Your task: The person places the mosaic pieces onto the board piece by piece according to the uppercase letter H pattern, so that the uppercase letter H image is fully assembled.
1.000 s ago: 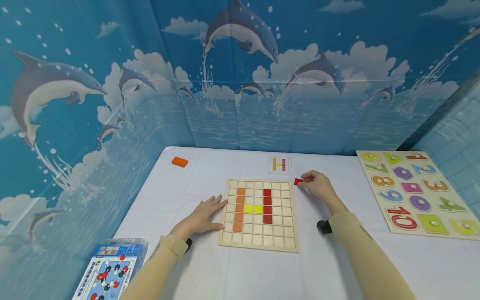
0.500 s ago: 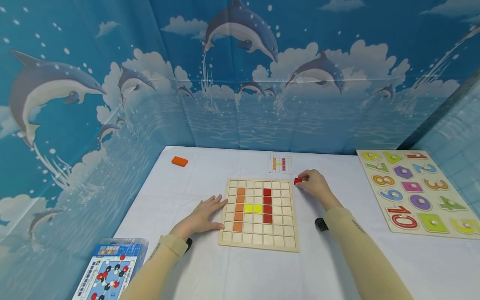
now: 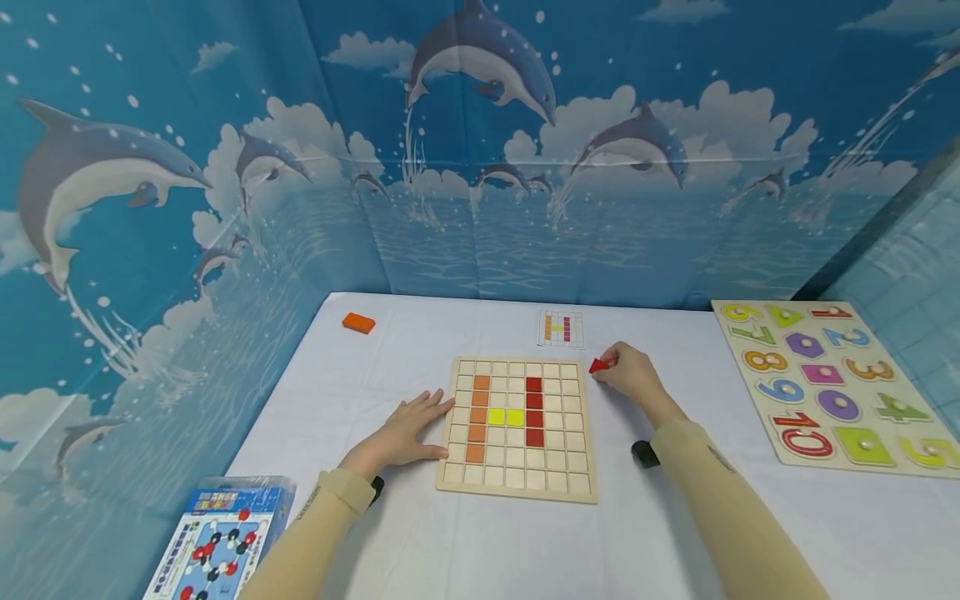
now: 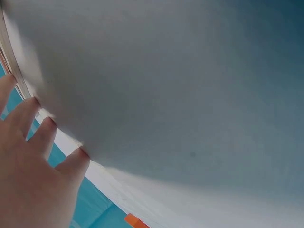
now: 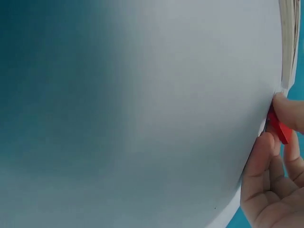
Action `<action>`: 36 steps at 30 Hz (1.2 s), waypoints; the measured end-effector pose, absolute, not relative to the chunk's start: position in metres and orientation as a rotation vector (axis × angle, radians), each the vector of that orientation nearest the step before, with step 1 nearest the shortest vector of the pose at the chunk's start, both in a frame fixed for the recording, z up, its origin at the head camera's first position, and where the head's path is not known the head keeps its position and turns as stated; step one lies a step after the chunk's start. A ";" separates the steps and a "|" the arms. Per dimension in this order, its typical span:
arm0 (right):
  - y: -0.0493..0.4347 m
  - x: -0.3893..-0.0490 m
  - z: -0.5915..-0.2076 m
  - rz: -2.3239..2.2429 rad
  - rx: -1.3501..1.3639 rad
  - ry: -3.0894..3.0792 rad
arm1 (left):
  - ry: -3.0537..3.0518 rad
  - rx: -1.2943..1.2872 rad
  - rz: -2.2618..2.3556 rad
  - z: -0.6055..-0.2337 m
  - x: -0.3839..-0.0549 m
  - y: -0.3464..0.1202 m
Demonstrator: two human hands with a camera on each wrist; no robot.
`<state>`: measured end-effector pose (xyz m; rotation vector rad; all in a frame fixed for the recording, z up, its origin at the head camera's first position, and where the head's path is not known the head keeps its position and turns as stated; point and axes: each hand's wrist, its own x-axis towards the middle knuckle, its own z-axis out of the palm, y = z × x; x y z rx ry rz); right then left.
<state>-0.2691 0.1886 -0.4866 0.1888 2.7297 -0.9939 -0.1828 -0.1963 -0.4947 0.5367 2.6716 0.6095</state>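
In the head view a wooden grid board (image 3: 514,477) lies on the white table. Several orange squares form a column in it, several red squares (image 3: 534,400) another, with two yellow squares (image 3: 506,417) between. My left hand (image 3: 401,433) lies flat with spread fingers, touching the board's left edge. Beyond the board's upper right corner, my right hand (image 3: 633,375) pinches a small red tile (image 3: 597,366) between thumb and fingers. The right wrist view shows this red tile (image 5: 280,126) tilted, partly covered by the thumb.
A small pattern card (image 3: 561,329) lies behind the board. An orange block (image 3: 358,322) sits at the back left. To the right is a number-and-shape puzzle board (image 3: 840,392). A blue box (image 3: 225,537) with a molecule picture stands front left.
The red tile has tilted in my right fingers, and the right hand has shifted slightly. My left hand stays in place at the board's edge.
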 end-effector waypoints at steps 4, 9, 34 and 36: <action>0.191 -0.265 -0.486 -1.024 0.181 2.728 | 2.672 0.538 0.608 -0.495 -0.183 -0.196; 0.198 -0.258 -0.488 -1.119 0.181 2.706 | 2.672 0.549 0.605 -0.495 -0.183 -0.196; 0.146 -0.187 -0.474 -1.293 -0.123 2.454 | 2.670 0.533 0.584 -0.494 -0.182 -0.194; 0.137 -0.182 -0.474 -1.270 -0.161 2.455 | 2.674 0.527 0.588 -0.494 -0.182 -0.195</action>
